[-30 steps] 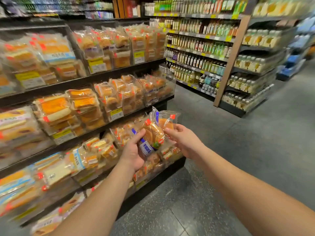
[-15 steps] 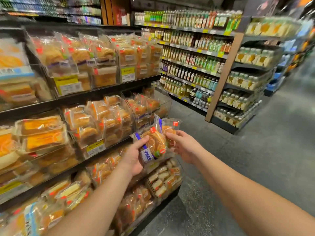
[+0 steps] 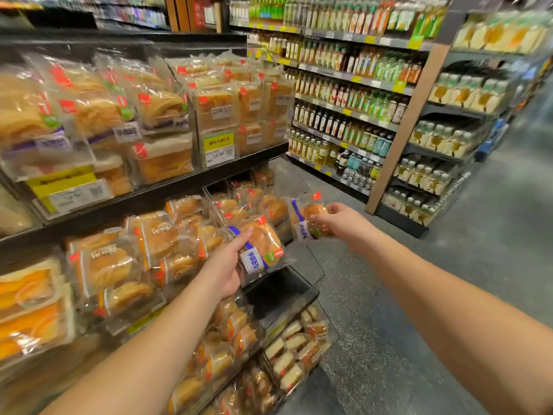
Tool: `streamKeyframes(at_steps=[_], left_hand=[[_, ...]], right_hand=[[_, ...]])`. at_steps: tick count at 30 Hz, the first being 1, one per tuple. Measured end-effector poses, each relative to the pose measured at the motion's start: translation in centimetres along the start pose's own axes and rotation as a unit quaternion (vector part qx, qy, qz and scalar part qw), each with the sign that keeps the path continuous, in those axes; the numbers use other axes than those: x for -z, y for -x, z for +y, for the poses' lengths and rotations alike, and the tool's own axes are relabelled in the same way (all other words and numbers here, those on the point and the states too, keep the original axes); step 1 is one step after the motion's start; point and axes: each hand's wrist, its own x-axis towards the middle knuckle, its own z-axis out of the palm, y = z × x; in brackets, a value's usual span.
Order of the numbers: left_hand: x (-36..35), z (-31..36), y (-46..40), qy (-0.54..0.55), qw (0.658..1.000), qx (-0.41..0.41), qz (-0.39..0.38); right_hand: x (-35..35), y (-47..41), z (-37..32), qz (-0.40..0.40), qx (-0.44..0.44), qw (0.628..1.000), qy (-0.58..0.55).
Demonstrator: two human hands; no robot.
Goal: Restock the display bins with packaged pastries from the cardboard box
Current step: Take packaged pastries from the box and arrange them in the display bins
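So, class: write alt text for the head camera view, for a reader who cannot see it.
Each hand holds one packaged pastry: the left hand grips a left pastry, the right hand a right pastry, in front of shelves stacked with packaged bread. Bottle shelves line the aisle beyond.

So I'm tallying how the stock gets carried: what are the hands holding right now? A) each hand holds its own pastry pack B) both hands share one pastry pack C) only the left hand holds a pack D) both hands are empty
A: the left hand grips one blue-labelled pack and the right hand holds a second pack, with a gap between the two.
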Motion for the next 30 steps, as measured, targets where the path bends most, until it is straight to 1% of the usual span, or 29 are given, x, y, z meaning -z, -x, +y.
streamKeyframes(at_steps=[3, 5, 9, 14, 16, 21, 26, 30], left_hand=[[-0.6, 0.8, -1.7, 0.02, 1.0, -0.001, -0.011], [-1.1, 1.3, -2.8, 0.029, 0.999, -0.014, -0.002], [-2.5, 1.7, -5.0, 0.035, 0.999, -0.024, 0.033], [-4.6, 1.0, -7.4, 0.061, 0.994, -0.034, 0.086], [-5.6, 0.6, -8.3, 0.067, 0.992, -0.042, 0.1], [-7.5, -0.1, -10.2, 0.092, 0.985, -0.06, 0.133], [-8.3, -0.7, -11.1, 0.134, 0.976, -0.069, 0.159], [-8.8, -0.7, -11.5, 0.162, 0.972, -0.065, 0.158]], right_hand=[[1.6, -3.9, -2.1, 0.007, 0.018, 0.992, 0.125], [2.4, -6.4, -3.7, -0.009, 0.033, 0.978, 0.204], [3.2, -11.5, -7.0, -0.035, 0.066, 0.926, 0.371], [2.2, -17.9, -9.5, -0.071, 0.108, 0.866, 0.483], [1.4, -19.8, -9.9, -0.079, 0.143, 0.841, 0.516], [-0.8, -23.3, -9.3, -0.1, 0.219, 0.794, 0.559], [-2.9, -26.2, -8.4, -0.142, 0.256, 0.751, 0.592], [-4.0, -28.0, -8.1, -0.158, 0.277, 0.746, 0.585]])
